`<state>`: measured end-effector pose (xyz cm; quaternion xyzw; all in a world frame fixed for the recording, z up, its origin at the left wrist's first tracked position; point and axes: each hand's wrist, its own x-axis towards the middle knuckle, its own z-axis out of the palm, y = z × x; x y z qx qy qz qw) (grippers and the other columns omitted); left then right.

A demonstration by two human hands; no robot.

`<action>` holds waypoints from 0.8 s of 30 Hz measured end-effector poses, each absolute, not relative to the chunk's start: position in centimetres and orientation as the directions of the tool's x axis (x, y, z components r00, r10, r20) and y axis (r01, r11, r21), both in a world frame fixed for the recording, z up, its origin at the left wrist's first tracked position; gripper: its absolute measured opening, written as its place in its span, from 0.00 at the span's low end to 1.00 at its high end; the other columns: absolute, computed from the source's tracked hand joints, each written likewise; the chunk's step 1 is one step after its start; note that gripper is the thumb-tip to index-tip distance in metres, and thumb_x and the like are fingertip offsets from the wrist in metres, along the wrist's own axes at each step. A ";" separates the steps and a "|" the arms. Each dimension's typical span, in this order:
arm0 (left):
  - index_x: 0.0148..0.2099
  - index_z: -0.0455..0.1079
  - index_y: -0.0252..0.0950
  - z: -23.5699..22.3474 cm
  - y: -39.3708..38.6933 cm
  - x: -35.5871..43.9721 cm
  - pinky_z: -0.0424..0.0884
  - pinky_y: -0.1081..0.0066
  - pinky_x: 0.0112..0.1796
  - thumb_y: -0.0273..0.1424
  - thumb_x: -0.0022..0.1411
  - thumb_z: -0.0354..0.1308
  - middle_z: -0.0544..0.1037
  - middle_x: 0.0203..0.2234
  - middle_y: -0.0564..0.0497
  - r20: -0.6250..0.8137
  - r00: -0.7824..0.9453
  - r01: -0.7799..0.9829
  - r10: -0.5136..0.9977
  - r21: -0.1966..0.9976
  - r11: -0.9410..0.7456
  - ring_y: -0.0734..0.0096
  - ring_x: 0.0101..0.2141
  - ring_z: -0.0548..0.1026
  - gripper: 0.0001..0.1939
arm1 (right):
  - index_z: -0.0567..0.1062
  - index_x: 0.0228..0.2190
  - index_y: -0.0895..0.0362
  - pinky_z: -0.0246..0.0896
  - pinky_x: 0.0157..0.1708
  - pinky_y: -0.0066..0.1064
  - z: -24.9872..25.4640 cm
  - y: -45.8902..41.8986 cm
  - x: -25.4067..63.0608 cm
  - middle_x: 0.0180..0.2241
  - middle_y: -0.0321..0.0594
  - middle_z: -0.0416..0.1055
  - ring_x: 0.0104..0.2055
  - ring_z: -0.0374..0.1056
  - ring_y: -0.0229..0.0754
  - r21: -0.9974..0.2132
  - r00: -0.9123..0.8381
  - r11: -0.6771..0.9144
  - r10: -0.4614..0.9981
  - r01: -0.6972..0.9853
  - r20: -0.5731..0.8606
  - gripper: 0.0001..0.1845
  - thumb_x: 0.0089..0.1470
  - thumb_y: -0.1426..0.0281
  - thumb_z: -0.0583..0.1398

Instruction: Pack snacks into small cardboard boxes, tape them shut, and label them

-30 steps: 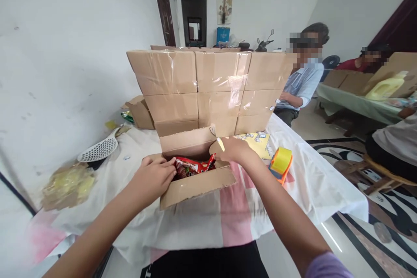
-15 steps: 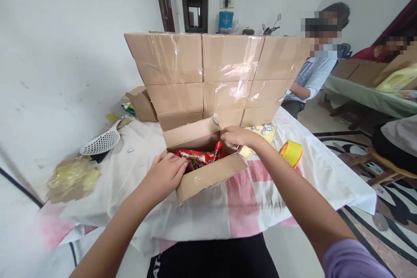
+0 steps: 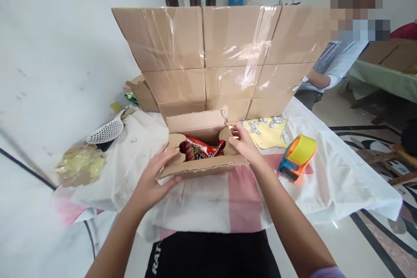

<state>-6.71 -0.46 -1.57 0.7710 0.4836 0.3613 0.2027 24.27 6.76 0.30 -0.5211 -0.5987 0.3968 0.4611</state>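
Note:
A small cardboard box (image 3: 202, 167) sits on the table in front of me, its flaps partly folded in, with red snack packets (image 3: 200, 150) showing inside. My left hand (image 3: 153, 178) grips the box's near left corner, thumb on the front flap and fingers on the left side flap. My right hand (image 3: 243, 143) presses the right side flap inward, fingers bent over its edge. Neither hand holds anything loose.
A wall of taped cardboard boxes (image 3: 221, 56) stands stacked behind the small box. An orange and yellow tape dispenser (image 3: 298, 156) lies to the right on the white and pink cloth (image 3: 325, 182). A white perforated basket (image 3: 106, 130) and plastic wrap (image 3: 80, 167) lie left. A person (image 3: 329, 63) sits behind.
Both side flaps have been folded inward over the packets and the front flap has come up. My left hand moved from inside the box to its left corner. The camera tilted down.

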 end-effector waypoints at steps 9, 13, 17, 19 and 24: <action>0.67 0.55 0.40 1.7 3.8 -3.4 0.65 0.51 0.56 0.34 0.62 0.57 0.55 0.68 0.38 0.468 0.019 0.764 0.884 0.563 -0.315 0.49 0.66 0.59 0.32 | 0.81 0.33 0.52 0.60 0.57 0.42 -1.0 9.4 22.7 0.25 0.35 0.73 0.47 0.73 0.49 -0.864 0.118 0.416 0.910 -0.285 0.399 0.11 0.55 0.65 0.57; 0.65 0.60 0.44 2.9 3.0 -1.1 0.55 0.49 0.61 0.34 0.69 0.50 0.70 0.61 0.45 0.439 0.328 0.847 0.837 0.255 -0.466 0.55 0.61 0.66 0.23 | 0.80 0.27 0.52 0.60 0.57 0.41 -1.5 9.2 22.6 0.23 0.36 0.72 0.50 0.73 0.49 -0.864 0.109 0.486 0.873 -0.130 0.475 0.14 0.60 0.66 0.56; 0.63 0.64 0.42 2.1 2.3 1.2 0.57 0.50 0.58 0.42 0.66 0.58 0.72 0.60 0.44 0.351 0.497 0.830 0.793 0.073 -0.553 0.48 0.61 0.67 0.26 | 0.79 0.40 0.52 0.61 0.57 0.44 -1.0 6.0 24.2 0.39 0.40 0.79 0.50 0.72 0.48 -0.832 0.256 0.549 0.796 0.074 0.548 0.11 0.62 0.67 0.57; 0.63 0.65 0.40 1.5 2.2 1.6 0.57 0.51 0.57 0.38 0.67 0.56 0.72 0.60 0.43 0.373 0.477 0.853 0.796 0.023 -0.521 0.48 0.61 0.66 0.24 | 0.78 0.41 0.54 0.60 0.58 0.46 -0.9 3.5 26.9 0.44 0.42 0.77 0.53 0.71 0.49 -0.785 0.431 0.551 0.658 0.283 0.617 0.11 0.61 0.69 0.57; 0.67 0.61 0.41 1.1 2.3 1.5 0.56 0.51 0.58 0.35 0.68 0.54 0.75 0.58 0.45 0.405 0.454 0.852 0.794 0.063 -0.519 0.50 0.61 0.68 0.26 | 0.67 0.52 0.50 0.57 0.57 0.49 -2.4 -0.2 38.2 0.53 0.49 0.67 0.58 0.63 0.53 -0.737 0.706 0.172 0.214 0.654 0.676 0.19 0.59 0.65 0.60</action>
